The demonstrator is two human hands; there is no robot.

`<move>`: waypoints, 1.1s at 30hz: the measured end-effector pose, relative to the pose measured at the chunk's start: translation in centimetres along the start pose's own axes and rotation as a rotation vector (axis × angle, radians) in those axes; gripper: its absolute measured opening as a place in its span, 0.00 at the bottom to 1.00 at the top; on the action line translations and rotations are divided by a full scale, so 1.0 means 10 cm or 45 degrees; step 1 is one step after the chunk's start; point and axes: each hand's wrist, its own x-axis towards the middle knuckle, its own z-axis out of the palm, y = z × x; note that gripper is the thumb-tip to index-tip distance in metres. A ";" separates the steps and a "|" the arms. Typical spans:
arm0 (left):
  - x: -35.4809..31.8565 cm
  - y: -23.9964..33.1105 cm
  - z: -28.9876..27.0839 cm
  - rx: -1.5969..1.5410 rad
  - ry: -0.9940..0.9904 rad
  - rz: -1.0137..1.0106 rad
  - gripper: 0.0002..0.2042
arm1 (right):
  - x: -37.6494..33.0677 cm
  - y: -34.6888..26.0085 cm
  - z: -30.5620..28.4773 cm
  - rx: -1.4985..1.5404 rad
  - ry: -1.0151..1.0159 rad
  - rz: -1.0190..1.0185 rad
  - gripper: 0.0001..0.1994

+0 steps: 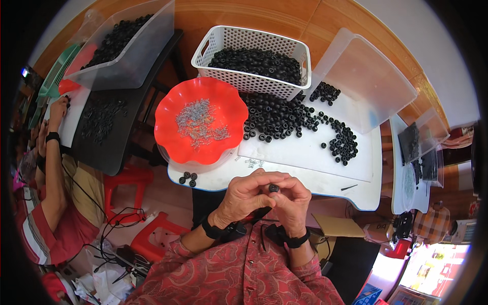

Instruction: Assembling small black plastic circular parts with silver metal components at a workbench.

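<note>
Head view: hands [248,195] by white table [371,189], wood-toned wall [338,23] beyond

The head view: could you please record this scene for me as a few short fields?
Left hand: holding a small black part at the fingertips
Right hand: holding the same part
Red bowl: left side of the white table, containing small pale pieces
White basket: behind the heap of black parts, containing similar ones
Co-worker: at a dark table, left
</note>
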 end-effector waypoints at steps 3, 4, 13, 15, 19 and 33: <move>-0.01 -0.05 -0.02 0.022 -0.009 0.066 0.26 | 0.00 0.01 0.00 0.045 0.008 0.003 0.11; -0.01 -0.05 -0.02 0.021 -0.010 0.066 0.26 | 0.00 0.02 0.00 0.041 0.001 -0.006 0.12; -0.01 -0.01 0.08 -0.141 0.010 0.105 0.29 | 0.04 -0.04 -0.05 -0.362 -0.043 -0.178 0.14; -0.04 -0.04 0.02 0.001 -0.045 0.110 0.28 | 0.04 -0.05 -0.05 -0.488 -0.054 -0.236 0.14; -0.02 -0.03 -0.01 0.043 -0.068 0.201 0.25 | 0.03 0.01 -0.06 -0.520 -0.066 -0.249 0.15; -0.09 -0.06 -0.05 -0.432 -0.022 -0.080 0.36 | 0.04 -0.04 -0.02 -0.847 -0.165 -0.270 0.19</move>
